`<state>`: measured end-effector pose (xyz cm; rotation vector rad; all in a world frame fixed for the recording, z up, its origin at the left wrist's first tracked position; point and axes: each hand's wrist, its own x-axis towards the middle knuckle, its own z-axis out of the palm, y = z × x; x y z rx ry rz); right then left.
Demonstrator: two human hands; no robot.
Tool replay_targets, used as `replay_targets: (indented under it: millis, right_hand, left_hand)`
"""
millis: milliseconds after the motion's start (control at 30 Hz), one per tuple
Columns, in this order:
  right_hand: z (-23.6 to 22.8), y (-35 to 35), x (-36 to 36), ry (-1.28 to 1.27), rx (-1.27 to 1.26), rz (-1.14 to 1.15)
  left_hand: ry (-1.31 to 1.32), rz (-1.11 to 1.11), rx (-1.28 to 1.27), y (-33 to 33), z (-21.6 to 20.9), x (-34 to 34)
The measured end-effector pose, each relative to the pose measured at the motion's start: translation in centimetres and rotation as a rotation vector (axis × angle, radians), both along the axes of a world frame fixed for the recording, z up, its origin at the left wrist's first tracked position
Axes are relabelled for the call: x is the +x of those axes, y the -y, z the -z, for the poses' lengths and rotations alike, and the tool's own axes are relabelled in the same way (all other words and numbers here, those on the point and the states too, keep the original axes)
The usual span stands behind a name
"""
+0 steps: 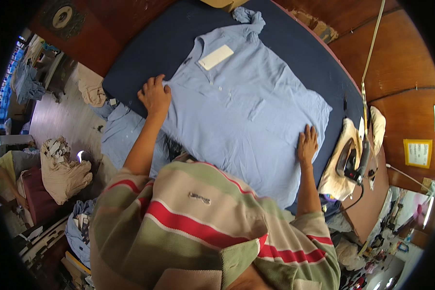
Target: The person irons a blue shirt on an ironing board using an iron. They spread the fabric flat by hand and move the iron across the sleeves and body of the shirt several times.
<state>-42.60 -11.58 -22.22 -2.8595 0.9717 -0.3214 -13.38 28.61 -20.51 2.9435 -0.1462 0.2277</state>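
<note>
A light blue shirt (237,121) lies spread over a dark blue padded table (145,53), its neckline toward the upper left. One sleeve is bunched up at the far edge. A white tag (216,57) rests on the shirt near the neckline, above a short row of buttons. My left hand (155,95) is at the shirt's left edge beside the neckline, fingers bent; whether cloth is pinched under the thumb does not show. Flat on the shirt's right side, near its edge, lies my right hand (307,144) with fingers stretched out.
An iron (351,164) with a cord stands on a cream cloth pad (332,181) right of the table. A rope (372,48) hangs above it. More blue garments (125,137) hang at the table's left side. A cream cloth bundle (65,169) and a co-worker's arm (12,186) are farther left.
</note>
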Motion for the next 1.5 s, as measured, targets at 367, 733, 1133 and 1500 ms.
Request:
replay_targets:
  millis: [367,733,1133,1500]
  right_hand:
    - [1.0,-2.2,0.8,0.101,0.037,0.073]
    - [-0.1,6.1,2.7,0.474,0.222,0.314]
    - [2.8,18.7,6.0,0.229,-0.255,0.39]
    - [1.5,18.0,5.9,0.193,-0.212,0.347]
  left_hand:
    - [0.043,0.591,-0.121,10.8,0.6,7.2]
    - [0.553,0.202,-0.189,4.9,-2.5,11.7]
    - [0.061,0.968,0.29,26.7,1.2,18.9]
    - [0.187,1.222,0.018,29.9,-2.2,14.2]
